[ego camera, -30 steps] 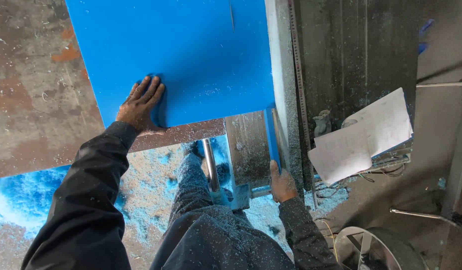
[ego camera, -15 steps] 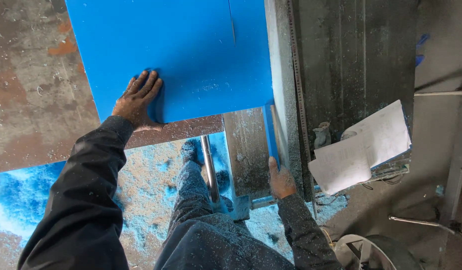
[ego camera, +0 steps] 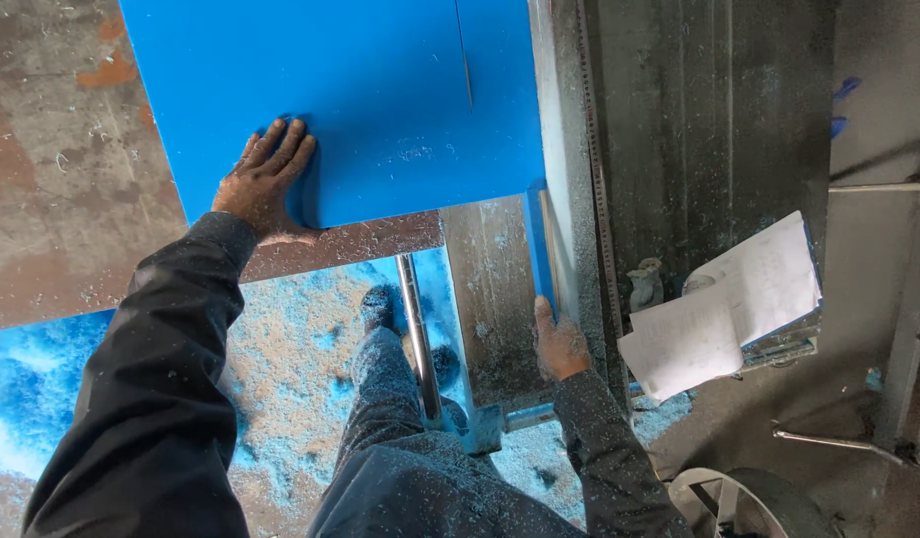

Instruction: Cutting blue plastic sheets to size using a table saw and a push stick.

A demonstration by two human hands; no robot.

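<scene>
On one blue sheet [ego camera: 380, 100], left hand [ego camera: 265, 184] flat, right hand [ego camera: 559, 344] on one blue strip [ego camera: 541, 244]

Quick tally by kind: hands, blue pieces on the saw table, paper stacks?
Hands: 2, left hand and right hand
Blue pieces: 2, blue sheet and narrow blue strip
Paper stacks: 1, paper stack
Total: 5

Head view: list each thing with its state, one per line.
Blue sheet: flat on the table, partly slit by a cut.
Left hand: open, palm pressed on the sheet.
Right hand: at the blue strip's near end.
Papers: stacked, loose.
Floor: covered in blue dust.
</scene>
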